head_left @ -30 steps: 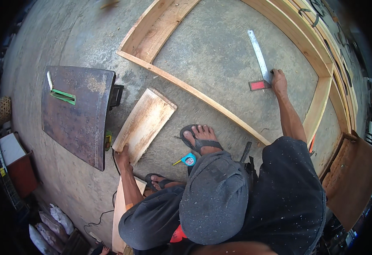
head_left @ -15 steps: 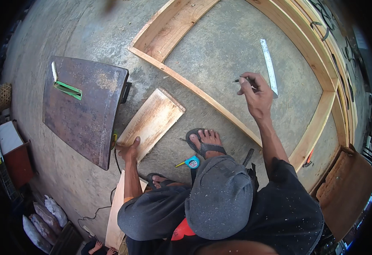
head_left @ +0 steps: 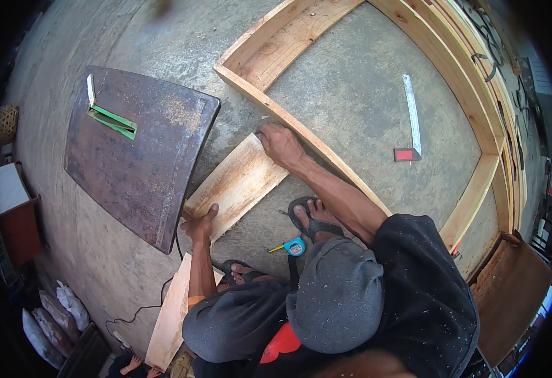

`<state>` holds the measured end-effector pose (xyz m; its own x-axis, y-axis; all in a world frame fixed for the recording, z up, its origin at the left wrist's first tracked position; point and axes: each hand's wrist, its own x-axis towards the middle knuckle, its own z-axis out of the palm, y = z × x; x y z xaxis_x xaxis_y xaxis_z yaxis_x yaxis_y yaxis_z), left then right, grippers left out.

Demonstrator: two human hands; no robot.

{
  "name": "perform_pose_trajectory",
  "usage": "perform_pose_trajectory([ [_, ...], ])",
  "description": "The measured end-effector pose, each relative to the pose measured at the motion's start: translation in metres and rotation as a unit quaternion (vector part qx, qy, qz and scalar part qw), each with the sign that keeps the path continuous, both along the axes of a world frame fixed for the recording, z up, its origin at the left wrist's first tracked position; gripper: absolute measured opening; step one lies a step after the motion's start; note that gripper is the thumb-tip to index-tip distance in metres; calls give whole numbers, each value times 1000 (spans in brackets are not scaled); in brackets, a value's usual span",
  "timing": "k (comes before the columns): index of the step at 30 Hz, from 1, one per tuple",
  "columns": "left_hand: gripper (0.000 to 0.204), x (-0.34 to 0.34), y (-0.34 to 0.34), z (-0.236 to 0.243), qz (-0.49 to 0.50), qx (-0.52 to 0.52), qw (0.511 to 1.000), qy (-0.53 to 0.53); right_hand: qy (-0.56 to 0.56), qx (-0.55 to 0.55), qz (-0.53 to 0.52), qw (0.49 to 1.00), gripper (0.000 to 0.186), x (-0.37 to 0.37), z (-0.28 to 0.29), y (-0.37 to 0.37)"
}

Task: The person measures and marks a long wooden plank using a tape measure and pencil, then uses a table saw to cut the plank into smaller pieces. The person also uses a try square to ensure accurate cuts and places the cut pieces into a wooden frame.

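A short wooden plank (head_left: 238, 183) with a brown, weathered face lies slantwise in front of me. My left hand (head_left: 200, 223) grips its near end, thumb on top and fingers over the edge. At the far end, my right hand (head_left: 282, 146) is closed around the corner, its fingertips partly hidden. No pencil shows in that hand now. Beside my foot rests a turquoise tape measure (head_left: 295, 246) with a bit of yellow blade out. A try square (head_left: 411, 116) with a red-faced stock lies on the floor inside the wooden frame (head_left: 326, 154).
Left of the plank is a rusty, dark table saw top (head_left: 140, 151) bearing a green guard (head_left: 113, 121) and sawdust. A paler board (head_left: 171, 318) and a black cord (head_left: 138, 318) lie near my left leg. Another person's hands (head_left: 135, 361) show at the bottom left.
My right hand has come from above the frame, where it held a dark pencil-like stick, left and down to the plank's far end. My left hand stays on the plank. The view has shifted slightly.
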<state>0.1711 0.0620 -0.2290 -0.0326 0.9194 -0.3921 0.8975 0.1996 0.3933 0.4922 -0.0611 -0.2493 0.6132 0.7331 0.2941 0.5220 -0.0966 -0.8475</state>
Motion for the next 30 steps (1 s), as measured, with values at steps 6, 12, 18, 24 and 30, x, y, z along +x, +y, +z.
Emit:
perform_pose_trajectory([
  [6, 143, 16, -1, 8, 22, -35, 998, 36, -55, -190, 101, 975, 10, -15, 28, -77],
  [12, 145, 2, 0, 7, 51, -27, 998, 13, -46, -147, 19, 988, 7, -32, 40, -93],
  [18, 145, 9, 1, 7, 11, -20, 999, 24, -62, -120, 38, 990, 13, 2, 18, 1],
  [24, 143, 13, -4, 20, 39, -43, 997, 42, -67, -255, 143, 954, 16, -27, 25, -109],
  [30, 142, 11, -7, 22, 37, -41, 998, 15, -48, -125, 20, 991, 16, -21, 33, -69],
])
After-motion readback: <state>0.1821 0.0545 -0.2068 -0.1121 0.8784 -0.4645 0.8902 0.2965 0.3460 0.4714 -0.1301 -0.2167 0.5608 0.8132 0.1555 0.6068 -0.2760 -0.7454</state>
